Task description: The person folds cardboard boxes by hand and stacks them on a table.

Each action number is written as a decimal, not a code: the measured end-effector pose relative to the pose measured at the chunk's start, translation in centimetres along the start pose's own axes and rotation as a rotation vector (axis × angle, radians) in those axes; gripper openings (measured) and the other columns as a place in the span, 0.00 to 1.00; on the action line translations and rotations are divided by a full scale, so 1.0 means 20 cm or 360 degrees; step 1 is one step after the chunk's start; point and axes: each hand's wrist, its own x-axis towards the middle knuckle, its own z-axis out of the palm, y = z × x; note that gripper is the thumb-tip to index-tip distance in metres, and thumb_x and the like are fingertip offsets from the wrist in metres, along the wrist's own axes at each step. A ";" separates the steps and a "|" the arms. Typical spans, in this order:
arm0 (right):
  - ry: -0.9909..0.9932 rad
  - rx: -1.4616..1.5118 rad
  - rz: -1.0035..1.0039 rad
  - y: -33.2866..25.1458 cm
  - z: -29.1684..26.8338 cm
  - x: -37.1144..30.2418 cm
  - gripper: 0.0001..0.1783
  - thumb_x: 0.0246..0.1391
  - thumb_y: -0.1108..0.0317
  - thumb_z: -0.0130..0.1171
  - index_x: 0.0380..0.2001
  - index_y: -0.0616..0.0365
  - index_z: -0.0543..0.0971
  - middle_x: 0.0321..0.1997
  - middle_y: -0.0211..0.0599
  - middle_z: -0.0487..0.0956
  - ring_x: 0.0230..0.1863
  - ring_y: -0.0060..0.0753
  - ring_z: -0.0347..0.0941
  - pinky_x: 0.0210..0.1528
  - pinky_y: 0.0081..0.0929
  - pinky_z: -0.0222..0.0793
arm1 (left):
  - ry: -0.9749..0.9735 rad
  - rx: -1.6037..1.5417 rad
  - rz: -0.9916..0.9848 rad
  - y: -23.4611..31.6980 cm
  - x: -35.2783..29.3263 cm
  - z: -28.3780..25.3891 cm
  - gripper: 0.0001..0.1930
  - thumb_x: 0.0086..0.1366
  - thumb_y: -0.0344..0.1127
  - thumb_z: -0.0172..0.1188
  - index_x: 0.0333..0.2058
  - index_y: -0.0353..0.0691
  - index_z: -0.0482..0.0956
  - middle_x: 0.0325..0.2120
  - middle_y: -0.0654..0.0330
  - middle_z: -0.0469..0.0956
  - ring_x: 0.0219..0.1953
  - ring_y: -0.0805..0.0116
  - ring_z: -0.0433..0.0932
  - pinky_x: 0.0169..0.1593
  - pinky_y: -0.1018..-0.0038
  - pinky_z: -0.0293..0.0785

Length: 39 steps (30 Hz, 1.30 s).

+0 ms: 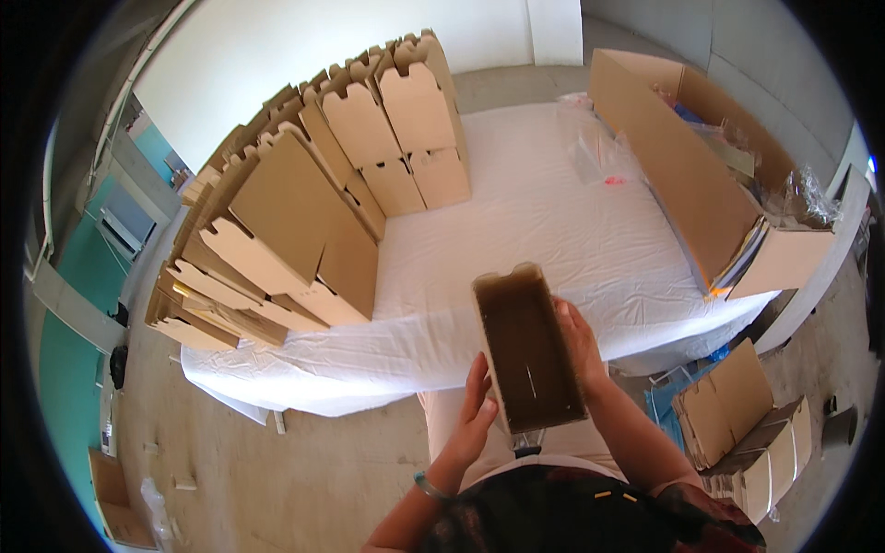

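Both hands [479, 410] clasped around an open cardboard box [529, 348]

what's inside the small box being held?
The small open box, held between the left hand and right hand, shows only its bare brown bottom with a short slit. Nothing else is visible inside; its underside is hidden.

Packing or box-assembly workroom, plain and unfinished: bare concrete floor [304, 479], white wall, teal-painted wall at the left. Landmark: a tabletop [553, 221] draped in white sheeting; on its left half, rows of flat die-cut cardboard blanks [304, 203] stand stacked on edge, and along its right edge lies a long open carton [682, 175] of plastic-wrapped supplies. On the floor right of the tabletop, further bundles of folded cardboard [737, 415].
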 end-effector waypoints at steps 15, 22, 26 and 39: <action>0.0176 0.0708 0.0070 0.06 0.04 0.09 0.32 0.69 0.49 0.41 0.66 0.60 0.60 0.64 0.43 0.67 0.63 0.33 0.64 0.63 0.28 0.61 | 0.0201 0.0034 0.0442 0.20 0.15 0.01 0.53 0.60 0.56 0.64 0.71 0.40 0.39 0.72 0.53 0.38 0.74 0.59 0.38 0.69 0.54 0.48; 0.0111 0.0707 -0.0124 -0.19 0.11 0.26 0.32 0.68 0.48 0.44 0.65 0.61 0.62 0.66 0.43 0.66 0.66 0.35 0.61 0.66 0.30 0.57 | 0.0291 0.0101 0.0488 0.47 0.41 0.09 0.33 0.74 0.46 0.44 0.69 0.35 0.47 0.67 0.50 0.57 0.66 0.61 0.57 0.67 0.68 0.53; 0.0274 0.0328 -0.0150 -0.32 0.09 0.40 0.33 0.67 0.48 0.45 0.66 0.58 0.62 0.69 0.38 0.63 0.70 0.34 0.55 0.69 0.36 0.51 | 0.0439 0.0165 0.0304 0.42 0.60 -0.04 0.37 0.72 0.57 0.41 0.69 0.37 0.49 0.69 0.49 0.52 0.71 0.57 0.50 0.70 0.63 0.46; -0.0198 0.0212 -0.0072 0.09 -0.14 0.13 0.36 0.67 0.46 0.46 0.68 0.57 0.57 0.72 0.40 0.57 0.72 0.42 0.52 0.69 0.42 0.53 | 0.0107 0.0088 0.0343 0.21 0.50 -0.18 0.46 0.65 0.47 0.60 0.71 0.41 0.40 0.70 0.47 0.47 0.72 0.52 0.48 0.69 0.54 0.49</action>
